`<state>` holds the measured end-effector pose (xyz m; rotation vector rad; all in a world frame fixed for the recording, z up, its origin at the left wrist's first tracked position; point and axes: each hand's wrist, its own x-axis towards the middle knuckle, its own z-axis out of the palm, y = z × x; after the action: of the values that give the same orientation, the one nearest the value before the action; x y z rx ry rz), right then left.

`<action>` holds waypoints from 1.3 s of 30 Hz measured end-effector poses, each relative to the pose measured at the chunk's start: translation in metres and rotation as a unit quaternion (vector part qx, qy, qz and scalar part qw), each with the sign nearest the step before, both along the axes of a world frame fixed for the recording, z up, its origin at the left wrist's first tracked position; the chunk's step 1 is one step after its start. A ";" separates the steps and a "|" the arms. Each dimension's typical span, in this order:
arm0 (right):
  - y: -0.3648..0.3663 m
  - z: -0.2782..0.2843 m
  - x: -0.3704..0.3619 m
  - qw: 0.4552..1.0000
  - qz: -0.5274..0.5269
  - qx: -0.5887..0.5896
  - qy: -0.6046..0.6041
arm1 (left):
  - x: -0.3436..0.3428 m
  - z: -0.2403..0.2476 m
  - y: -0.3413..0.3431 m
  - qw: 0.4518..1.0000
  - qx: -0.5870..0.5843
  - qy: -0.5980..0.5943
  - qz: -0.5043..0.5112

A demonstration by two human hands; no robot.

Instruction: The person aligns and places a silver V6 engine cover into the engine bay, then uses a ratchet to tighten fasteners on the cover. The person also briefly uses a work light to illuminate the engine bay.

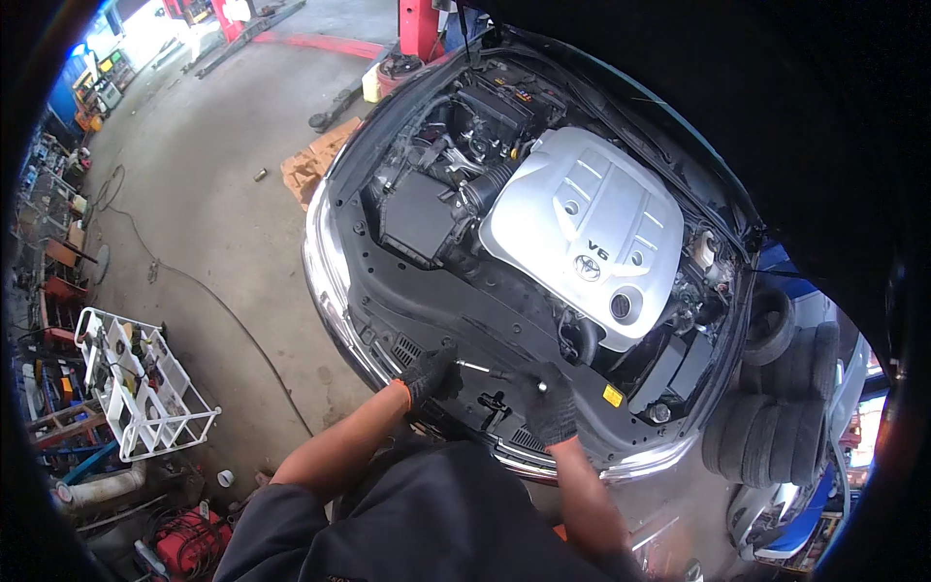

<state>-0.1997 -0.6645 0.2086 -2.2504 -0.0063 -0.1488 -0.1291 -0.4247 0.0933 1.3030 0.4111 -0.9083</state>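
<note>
Both my hands wear dark gloves and are over the black plastic panel (446,308) at the front of an open engine bay. A slim hand tool (477,367) with a silver shaft and a darker grip section spans the gap between them. Around its left end my left hand (425,374) is closed, low over the panel; what lies under those fingers is hidden. My right hand (547,405) is closed round its other end, where a small shiny metal piece shows at the fingers. Behind the panel sits a silver engine cover (592,218).
A black air filter box (417,215) lies left of the engine cover. The raised hood (824,145) overhangs the right side. Stacked tires (766,436) stand at right. A white wire rack (145,388), a floor cable (228,315) and cardboard (315,160) are at left.
</note>
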 end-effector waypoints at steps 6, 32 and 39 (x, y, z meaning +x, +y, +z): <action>-0.020 0.014 0.064 0.994 -0.053 -0.094 -0.031 | 0.035 0.014 -0.012 0.989 -0.087 -0.123 -0.014; -0.163 0.010 0.378 0.925 -0.164 -0.339 0.052 | 0.126 -0.163 0.027 0.728 0.498 -0.446 -0.154; -0.186 0.033 0.417 0.934 -0.059 -0.314 0.163 | 0.129 -0.165 0.024 0.724 0.513 -0.423 -0.182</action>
<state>0.2172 -0.8504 0.2418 -2.8902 0.2979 0.1952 -0.0004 -0.4004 -0.0713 2.7271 -0.1509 -0.2160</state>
